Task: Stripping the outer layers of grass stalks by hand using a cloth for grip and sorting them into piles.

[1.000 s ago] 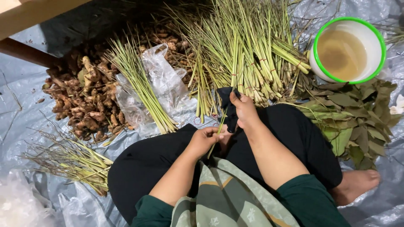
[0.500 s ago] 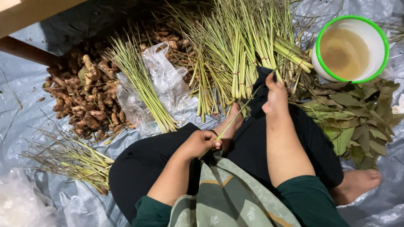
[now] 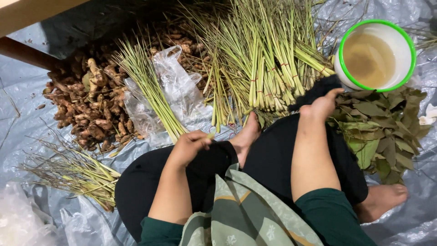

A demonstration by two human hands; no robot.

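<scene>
Left hand (image 3: 189, 146) rests on the lap, fingers pinched on 1 green stalk (image 3: 210, 135). Right hand (image 3: 321, 105) reaches out — fingers loose, empty — beside the lemongrass bundles (image 3: 268, 68) and white bucket (image 3: 407, 73).

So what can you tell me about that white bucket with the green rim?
The bucket is round and looks like plastic, white outside with a bright green rim. It stands upright and open on the grey plastic sheet at the top right. It holds cloudy, yellowish-brown liquid almost to the rim. Dried green leaves lie against its near side, and bundled lemongrass stalks reach its left side. No hand touches it.
</scene>
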